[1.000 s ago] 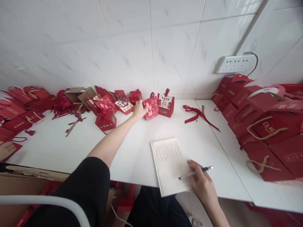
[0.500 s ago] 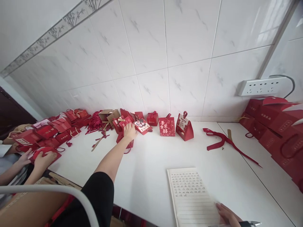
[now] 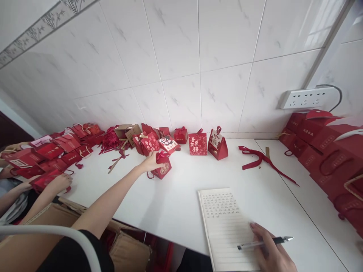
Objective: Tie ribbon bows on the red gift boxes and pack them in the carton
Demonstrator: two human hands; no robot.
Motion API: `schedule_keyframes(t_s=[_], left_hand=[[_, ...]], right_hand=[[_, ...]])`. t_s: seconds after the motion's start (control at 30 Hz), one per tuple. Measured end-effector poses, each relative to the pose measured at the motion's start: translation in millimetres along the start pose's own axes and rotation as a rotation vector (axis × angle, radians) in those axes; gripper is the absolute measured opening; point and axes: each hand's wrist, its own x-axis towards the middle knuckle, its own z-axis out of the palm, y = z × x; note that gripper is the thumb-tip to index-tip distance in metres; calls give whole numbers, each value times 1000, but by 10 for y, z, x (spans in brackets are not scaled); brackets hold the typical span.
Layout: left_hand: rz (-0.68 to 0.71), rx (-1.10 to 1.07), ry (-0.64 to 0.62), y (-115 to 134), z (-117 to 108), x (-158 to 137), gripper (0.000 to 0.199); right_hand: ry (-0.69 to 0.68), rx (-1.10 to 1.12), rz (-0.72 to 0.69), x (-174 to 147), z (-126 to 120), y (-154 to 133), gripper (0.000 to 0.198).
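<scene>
My left hand (image 3: 153,162) reaches across the white table and is closed on a small red gift box (image 3: 163,170) topped with a ribbon bow. The box is tilted, with a gold pattern on its front. Just behind it are a red box with white characters (image 3: 150,143) and a white-and-red printed box (image 3: 168,144). At the lower right, my right hand (image 3: 272,251) holds a pen (image 3: 279,240) over the open notebook (image 3: 224,234). Rows of handwriting cover the notebook's upper part, and blank lines show below.
Small boxes (image 3: 197,144) stand along the tiled wall. A loose red ribbon (image 3: 255,155) lies right of them. Red gift boxes are stacked at the right (image 3: 326,151) and left (image 3: 51,151). A co-worker's hands (image 3: 58,183) handle a red box at far left. A power strip (image 3: 307,97) is mounted above.
My left hand has shifted onto the ribboned box, which now stands out in front of the others. My right hand and pen have come further into view over the notebook. The view has shifted slightly.
</scene>
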Motion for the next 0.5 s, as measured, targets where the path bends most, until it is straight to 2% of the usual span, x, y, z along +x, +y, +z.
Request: schedule_keyframes(t_s=[0.13, 0.2, 0.27, 0.33, 0.4, 0.5], left_hand=[[314, -94, -146, 282, 129, -424, 86], [462, -143, -219, 414, 195, -628, 87], [541, -188, -292, 517, 249, -797, 87], [571, -241, -355, 579, 286, -911, 86], [581, -297, -348, 594, 304, -962, 75], [566, -358, -172, 536, 299, -938, 45]], right_hand=[[-87, 52, 184, 35, -91, -57, 34], [-128, 117, 188, 98, -159, -68, 39], [-157, 183, 189, 201, -229, -62, 42], [-197, 199, 308, 326, -282, -55, 41], [-225, 176, 425, 449, -300, -55, 38], [-208, 50, 431, 595, -263, -77, 37]])
